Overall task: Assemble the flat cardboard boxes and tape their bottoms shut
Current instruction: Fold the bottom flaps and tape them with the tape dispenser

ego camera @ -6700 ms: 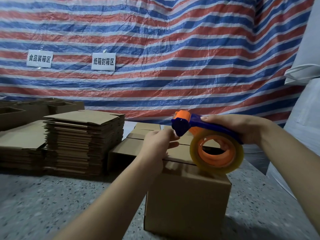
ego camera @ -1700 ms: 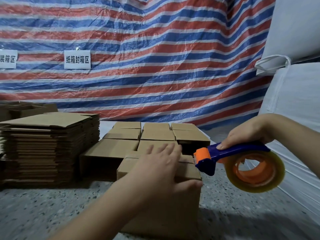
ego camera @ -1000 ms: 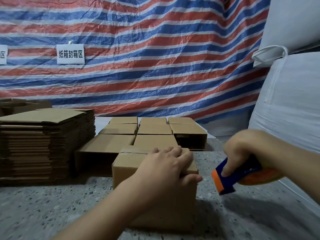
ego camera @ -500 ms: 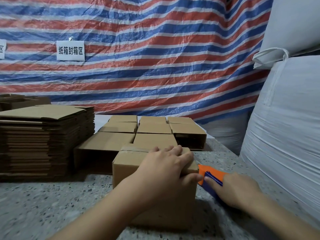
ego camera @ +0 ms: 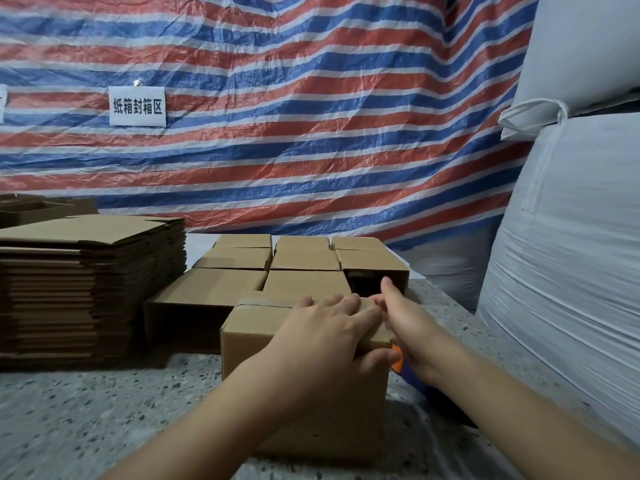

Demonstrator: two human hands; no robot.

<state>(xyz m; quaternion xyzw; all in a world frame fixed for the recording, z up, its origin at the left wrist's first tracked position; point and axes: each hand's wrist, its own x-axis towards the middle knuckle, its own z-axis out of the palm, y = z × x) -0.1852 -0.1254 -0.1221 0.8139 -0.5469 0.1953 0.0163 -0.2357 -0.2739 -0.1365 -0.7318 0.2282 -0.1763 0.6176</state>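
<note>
Head cam: left hand [ego camera: 325,327] lies flat on top of the near cardboard box [ego camera: 304,375], fingers straight and spread across the closed flaps, thumb hooked over the right top edge. Right hand [ego camera: 405,317] is at the box's far right top corner, thumb up; fingertips are hidden behind the left hand, so can't tell if they're pinching or just touching. It holds no tool. Tape dispenser [ego camera: 401,367] lies on the speckled table [ego camera: 86,410] just right of the box, mostly hidden under the right forearm; only an orange and blue bit shows. Box stands upright at the near centre of the table. Behind it, a block of assembled boxes [ego camera: 304,259], packed edge to edge. Stack of flat boxes [ego camera: 86,289] at left. Striped tarp [ego camera: 311,133] behind with a white sign [ego camera: 138,106]; big white sacks [ego camera: 571,254] at right.
</note>
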